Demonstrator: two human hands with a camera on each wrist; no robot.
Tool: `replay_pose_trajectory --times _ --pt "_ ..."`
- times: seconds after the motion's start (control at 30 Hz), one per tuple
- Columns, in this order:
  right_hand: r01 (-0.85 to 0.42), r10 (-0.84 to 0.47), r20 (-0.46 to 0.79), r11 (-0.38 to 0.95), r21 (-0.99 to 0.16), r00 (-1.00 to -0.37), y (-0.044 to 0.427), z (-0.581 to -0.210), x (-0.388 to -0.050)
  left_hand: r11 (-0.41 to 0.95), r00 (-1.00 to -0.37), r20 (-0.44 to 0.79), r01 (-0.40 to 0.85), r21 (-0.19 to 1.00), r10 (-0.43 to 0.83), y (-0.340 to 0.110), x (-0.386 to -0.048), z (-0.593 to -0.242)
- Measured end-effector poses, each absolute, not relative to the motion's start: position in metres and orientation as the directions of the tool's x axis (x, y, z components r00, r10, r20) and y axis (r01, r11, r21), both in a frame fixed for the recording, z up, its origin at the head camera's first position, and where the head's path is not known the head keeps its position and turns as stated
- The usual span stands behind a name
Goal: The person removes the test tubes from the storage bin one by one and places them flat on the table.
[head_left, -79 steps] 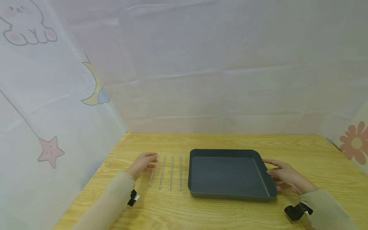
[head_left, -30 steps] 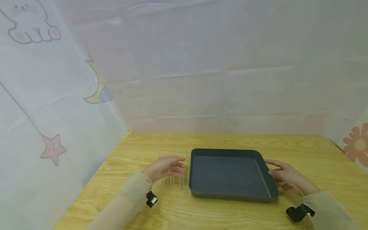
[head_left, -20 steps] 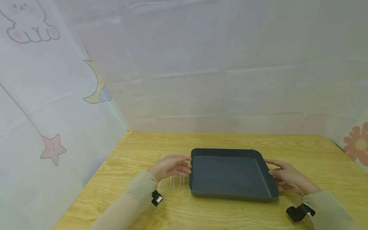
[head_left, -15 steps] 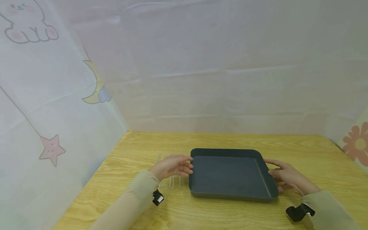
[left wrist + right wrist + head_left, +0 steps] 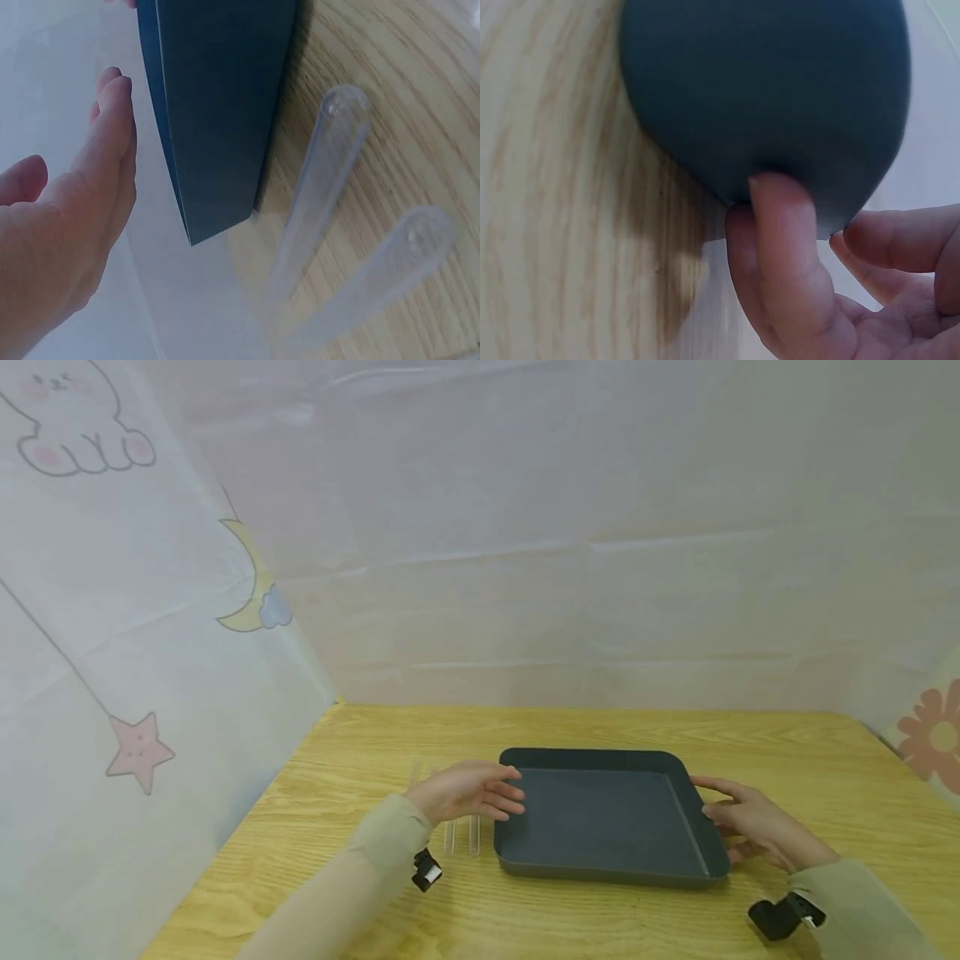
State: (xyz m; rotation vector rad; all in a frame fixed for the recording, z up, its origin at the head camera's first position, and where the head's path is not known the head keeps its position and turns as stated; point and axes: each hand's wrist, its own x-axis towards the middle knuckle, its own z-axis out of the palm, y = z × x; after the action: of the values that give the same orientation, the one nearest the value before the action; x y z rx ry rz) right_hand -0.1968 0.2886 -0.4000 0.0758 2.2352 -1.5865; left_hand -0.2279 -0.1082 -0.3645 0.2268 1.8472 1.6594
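A dark grey rectangular tray (image 5: 600, 827) lies on the wooden table. My left hand (image 5: 476, 789) hovers at the tray's left rim, fingertips over its inside, palm turned inward. In the left wrist view that hand (image 5: 75, 202) has its fingers extended, the thumb apart, and nothing in its grasp. Several clear test tubes (image 5: 474, 837) lie beneath it and left of the tray, partly hidden by the hand; two tubes (image 5: 322, 180) show in the left wrist view. My right hand (image 5: 761, 825) holds the tray's right edge, with bent fingertips (image 5: 784, 217) against the outer wall.
The yellow wood-grain table (image 5: 570, 918) runs back to a pale sheet (image 5: 570, 568) hung behind it. A patterned sheet closes off the left side. A black wrist camera (image 5: 427, 870) sits under the left sleeve, another camera (image 5: 783, 916) under the right.
My left hand has moved right, from beside the leftmost tube, across the tubes to the tray's left rim. My right hand stays at the tray's right edge. The tray looks unmoved.
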Motion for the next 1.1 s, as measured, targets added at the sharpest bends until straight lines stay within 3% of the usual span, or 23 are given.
replay_pose_trajectory --times 0.73,1.1 --pt "0.260 -0.190 -0.340 0.351 -0.900 -0.921 0.286 -0.400 -0.199 0.246 -0.735 -0.372 -0.280 0.928 0.566 -0.065 -0.237 -0.357" --pt "0.257 -0.191 -0.339 0.356 -0.898 -0.921 0.286 -0.400 -0.199 0.325 -0.668 -0.421 -0.273 0.905 0.613 -0.042 -0.240 -0.357"
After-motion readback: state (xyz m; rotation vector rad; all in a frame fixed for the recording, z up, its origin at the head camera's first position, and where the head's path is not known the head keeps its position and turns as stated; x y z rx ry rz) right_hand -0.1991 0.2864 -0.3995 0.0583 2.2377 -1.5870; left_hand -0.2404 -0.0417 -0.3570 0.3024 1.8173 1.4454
